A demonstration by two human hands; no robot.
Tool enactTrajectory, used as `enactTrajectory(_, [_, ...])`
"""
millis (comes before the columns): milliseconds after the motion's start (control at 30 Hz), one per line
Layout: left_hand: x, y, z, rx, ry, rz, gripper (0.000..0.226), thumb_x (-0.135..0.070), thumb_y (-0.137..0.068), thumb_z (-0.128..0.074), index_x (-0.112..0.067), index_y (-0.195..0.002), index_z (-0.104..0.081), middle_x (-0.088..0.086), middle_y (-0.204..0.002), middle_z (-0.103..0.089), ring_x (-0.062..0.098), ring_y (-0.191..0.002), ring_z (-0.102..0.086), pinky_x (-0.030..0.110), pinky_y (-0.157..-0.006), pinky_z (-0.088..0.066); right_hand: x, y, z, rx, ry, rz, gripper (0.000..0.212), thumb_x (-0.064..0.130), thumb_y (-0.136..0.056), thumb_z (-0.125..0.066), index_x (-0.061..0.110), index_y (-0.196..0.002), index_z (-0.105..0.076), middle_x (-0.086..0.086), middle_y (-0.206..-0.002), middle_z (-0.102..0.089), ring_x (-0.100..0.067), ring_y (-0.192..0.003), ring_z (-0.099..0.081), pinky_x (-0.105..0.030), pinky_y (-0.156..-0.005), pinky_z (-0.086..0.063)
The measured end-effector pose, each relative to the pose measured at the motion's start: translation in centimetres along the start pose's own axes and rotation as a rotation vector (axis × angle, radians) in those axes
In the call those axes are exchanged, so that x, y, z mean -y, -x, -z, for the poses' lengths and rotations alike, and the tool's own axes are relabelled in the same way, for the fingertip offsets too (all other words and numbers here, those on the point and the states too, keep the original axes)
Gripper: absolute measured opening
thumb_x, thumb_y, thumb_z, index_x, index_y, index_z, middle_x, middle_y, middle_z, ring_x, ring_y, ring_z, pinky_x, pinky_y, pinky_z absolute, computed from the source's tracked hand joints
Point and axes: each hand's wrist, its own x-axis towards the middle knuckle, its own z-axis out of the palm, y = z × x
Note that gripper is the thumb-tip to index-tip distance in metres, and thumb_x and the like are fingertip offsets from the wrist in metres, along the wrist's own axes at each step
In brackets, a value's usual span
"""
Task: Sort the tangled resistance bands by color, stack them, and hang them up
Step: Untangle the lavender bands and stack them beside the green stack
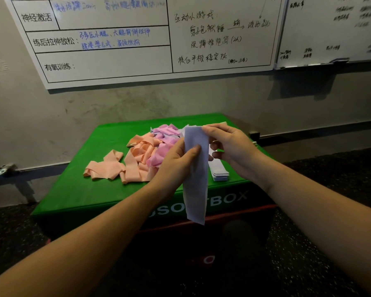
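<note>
Nearest you, your left hand (176,159) pinches the pale lavender band (196,174) with the thumb across its front face and the fingers curled behind, while your right hand (229,146) pinches the band's top edge between thumb and fingertips; the band hangs flat and straight down in front of the green box (77,196), its lower end dangling past the box's front edge. Just behind your right wrist, a neat stack of pale bands (220,171) lies on the box top, close to the right front corner. That stack looks like where this one belongs, so the likely step in hand is smoothing it before laying it down. Watch the drape: if you lower it while the tail hangs over the edge, its weight could drag it off or skew the stack. The stack sits near the corner, so a brush from your forearm could push it to the floor. Further back, the orange bands (116,166) and pink bands (165,136) lie tangled together, touching; pulling one out fast may drag others along and scatter them. Beyond, a whiteboard (116,50) hangs on the wall. No hook shows here.
</note>
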Motion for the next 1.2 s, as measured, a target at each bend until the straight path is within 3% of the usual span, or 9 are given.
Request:
enactTrajectory(133, [-0.2,-0.7,-0.6,-0.078,0.041,0.018,0.025,-0.012,-0.103,-0.049,-0.018,-0.125,-0.058,0.003,-0.116,-0.071,0.016,-0.108,-0.067,0.03,-0.092,-0.055,-1.1,0.0,0.2,0.024,-0.022,-0.022,0.014,0.035,-0.095,-0.064,0.024,-0.086,-0.062,0.006,-0.065,-0.056,-0.009,-0.053,-0.049,-0.025,-0.054,-0.041])
enactTrajectory(300, [-0.5,-2.0,-0.9,-0.16,0.258,0.111,0.015,-0.017,-0.103,-0.051,-0.014,-0.116,-0.058,0.016,-0.101,-0.064,0.028,-0.095,-0.062,0.048,-0.093,-0.053,-3.3,0.4,1.1,0.071,0.111,-0.001,0.036,0.052,-0.077,-0.068,0.021,-0.094,-0.061,0.007,-0.077,-0.066,-0.01,-0.065,-0.057,-0.026,-0.062,-0.042])
enactTrajectory(467, [-0.1,-2.6,-0.6,-0.226,0.457,0.196,0.026,-0.014,-0.103,-0.05,-0.006,-0.128,-0.051,0.009,-0.088,-0.068,0.019,-0.075,-0.069,0.033,-0.064,-0.058,-6.0,1.2,1.6,0.187,0.317,0.029,0.033,0.028,-0.08,-0.079,0.02,-0.102,-0.055,-0.005,-0.096,-0.064,-0.013,-0.085,-0.06,-0.026,-0.074,-0.05])
enactTrajectory(600, [0.3,-3.4,-0.2,-0.275,0.572,0.259,0.035,-0.014,-0.106,-0.042,-0.003,-0.139,-0.044,0.014,-0.119,-0.069,0.017,-0.077,-0.074,0.032,-0.062,-0.059,-8.0,1.4,2.0,0.179,0.337,-0.004,0.011,0.01,-0.093,-0.066,0.015,-0.094,-0.057,-0.003,-0.076,-0.066,-0.008,-0.07,-0.06,-0.023,-0.064,-0.046])
enactTrajectory(700, [0.8,-3.9,-0.4,-0.334,0.647,0.286,0.037,-0.014,-0.105,-0.041,-0.003,-0.141,-0.042,0.014,-0.114,-0.07,0.018,-0.074,-0.075,0.031,-0.058,-0.059,-8.8,1.2,2.5,0.133,0.339,-0.047,0.003,0.015,-0.099,-0.059,0.013,-0.096,-0.057,-0.016,-0.077,-0.061,-0.02,-0.07,-0.055,-0.031,-0.062,-0.04])
enactTrajectory(933, [2.1,-6.5,0.5,-0.507,0.625,0.32,0.025,-0.006,-0.104,-0.039,0.0,-0.125,-0.051,0.007,-0.089,-0.065,0.013,-0.071,-0.067,0.028,-0.058,-0.054,-10.6,1.7,3.7,0.237,0.406,-0.062,0.044,0.017,-0.087,-0.067,0.035,-0.12,-0.044,-0.026,-0.084,-0.063,-0.029,-0.069,-0.058,-0.042,-0.063,-0.044])
enactTrajectory(1000, [2.0,-6.8,0.8,-0.504,0.612,0.335,0.031,-0.005,-0.104,-0.034,0.001,-0.131,-0.048,0.016,-0.111,-0.066,0.019,-0.096,-0.069,0.027,-0.074,-0.057,-11.3,2.0,4.0,0.224,0.449,-0.059,0.052,0.023,-0.082,-0.067,0.042,-0.123,-0.041,-0.035,-0.078,-0.058,-0.03,-0.06,-0.052,-0.042,-0.057,-0.038])
enactTrajectory(1067, [2.4,-7.4,1.3,-0.515,0.589,0.37,0.037,-0.003,-0.104,-0.031,0.005,-0.138,-0.043,0.023,-0.145,-0.049,0.031,-0.134,-0.05,0.035,-0.101,-0.047,-11.9,2.2,4.7,0.16,0.479,-0.024,0.052,0.02,-0.088,-0.07,0.045,-0.124,-0.044,-0.029,-0.065,-0.056,-0.03,-0.053,-0.048,-0.042,-0.054,-0.035])
enactTrajectory(1200, [4.8,-9.0,3.5,-0.624,0.532,0.373,0.026,0.004,-0.097,-0.036,0.001,-0.118,-0.051,0.017,-0.112,-0.064,0.024,-0.09,-0.062,0.033,-0.069,-0.05,-11.4,2.6,5.3,0.095,0.491,0.058,0.02,0.015,-0.089,-0.073,0.029,-0.102,-0.068,-0.015,-0.089,-0.07,-0.031,-0.076,-0.07,-0.044,-0.065,-0.055])
